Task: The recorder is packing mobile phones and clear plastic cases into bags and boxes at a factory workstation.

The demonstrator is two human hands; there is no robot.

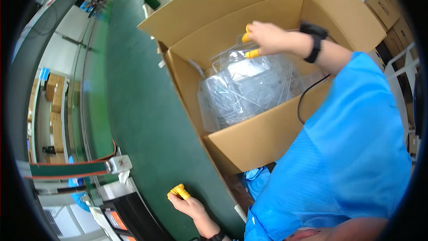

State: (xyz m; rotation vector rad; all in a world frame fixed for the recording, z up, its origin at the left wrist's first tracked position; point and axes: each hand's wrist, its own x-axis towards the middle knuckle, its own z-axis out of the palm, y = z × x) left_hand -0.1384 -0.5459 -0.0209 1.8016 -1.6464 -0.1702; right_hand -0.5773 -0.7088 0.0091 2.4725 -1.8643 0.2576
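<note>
From where I stand, what matters is how the jumbled heap of thin, clear, glossy plastic pieces (pixel 243 91) lies to the worker's right hand (pixel 269 38): mostly below its fingers and toward the worker's own body, down inside the big open brown cardboard box (pixel 261 145). That hand is far the nearer, reaching in over the heap with its yellow-covered thumb and forefinger spread apart; I can make out nothing between them, and I can't tell whether either tip brushes the topmost plastic. The left hand (pixel 189 205) is well away, over the long, smooth green counter (pixel 138 89) that runs along the box's left side, its yellow-tipped fingers curled together with nothing visible in them. The heap has no single long axis: its pieces lie at all angles, though the mass as a whole spreads along the box's longer side, rising to the right in my view. It looks stiff-edged and see-through, with creased highlights, a bright white patch of glare near the top, and edges overlapping so much that I can't count separate pieces.
</note>
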